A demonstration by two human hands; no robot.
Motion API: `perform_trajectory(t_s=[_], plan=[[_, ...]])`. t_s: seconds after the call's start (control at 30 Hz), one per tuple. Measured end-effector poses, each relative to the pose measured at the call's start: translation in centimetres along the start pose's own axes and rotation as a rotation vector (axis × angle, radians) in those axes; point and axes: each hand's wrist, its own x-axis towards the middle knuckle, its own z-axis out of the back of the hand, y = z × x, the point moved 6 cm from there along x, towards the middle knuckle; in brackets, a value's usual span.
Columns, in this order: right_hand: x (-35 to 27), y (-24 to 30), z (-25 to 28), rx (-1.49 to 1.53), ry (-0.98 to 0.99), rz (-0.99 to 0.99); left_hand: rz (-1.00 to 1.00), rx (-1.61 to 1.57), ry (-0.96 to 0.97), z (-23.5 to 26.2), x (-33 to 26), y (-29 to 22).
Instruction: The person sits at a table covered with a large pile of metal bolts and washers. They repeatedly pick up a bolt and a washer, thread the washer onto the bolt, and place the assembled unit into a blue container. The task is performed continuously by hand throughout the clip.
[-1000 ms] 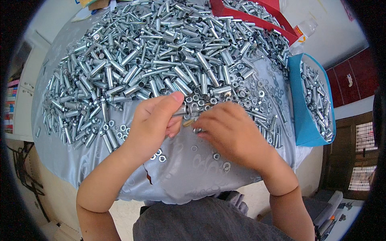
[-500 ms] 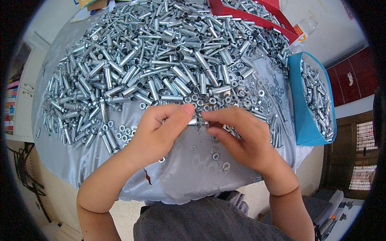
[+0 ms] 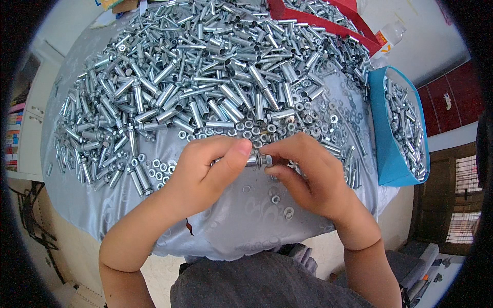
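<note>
My left hand (image 3: 210,169) is closed around a shiny metal sleeve anchor (image 3: 252,161), which lies roughly level and points right; most of its length is hidden in the fist. At the anchor's right end sits a hex nut (image 3: 268,160), pinched between the thumb and forefinger of my right hand (image 3: 313,174). Just beyond both hands spread loose nuts and washers (image 3: 295,126). A large heap of metal sleeves and bolts (image 3: 205,72) covers the far part of the table.
A blue fabric bin (image 3: 381,128) full of bolts stands at the right edge. A red box (image 3: 318,25) with more parts sits at the far right beside a plastic bottle (image 3: 393,35). Several washers (image 3: 288,213) lie on the grey satin tablecloth (image 3: 226,226) near me.
Both hands have come slightly nearer to me with the anchor. The nut now shows at its end between my right fingertips, where washers showed edge-on before.
</note>
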Motion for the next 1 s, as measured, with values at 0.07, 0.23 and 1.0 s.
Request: perform_trajectory(t_s=[0.07,0.23,1.0], plan=[[-0.1,0.0,-0.1,-0.032,0.029,0.023,0.007,0.015,-0.004,0.0,0.0,0.0],[0.0,0.1,0.0,-0.046,0.051,0.008,-0.132,0.104,-0.024,0.1,0.1,-0.4],[-0.7,-1.6,-0.6,0.258,0.085,-0.366,-0.086,0.096,0.007,-0.5,0.0,-0.1]])
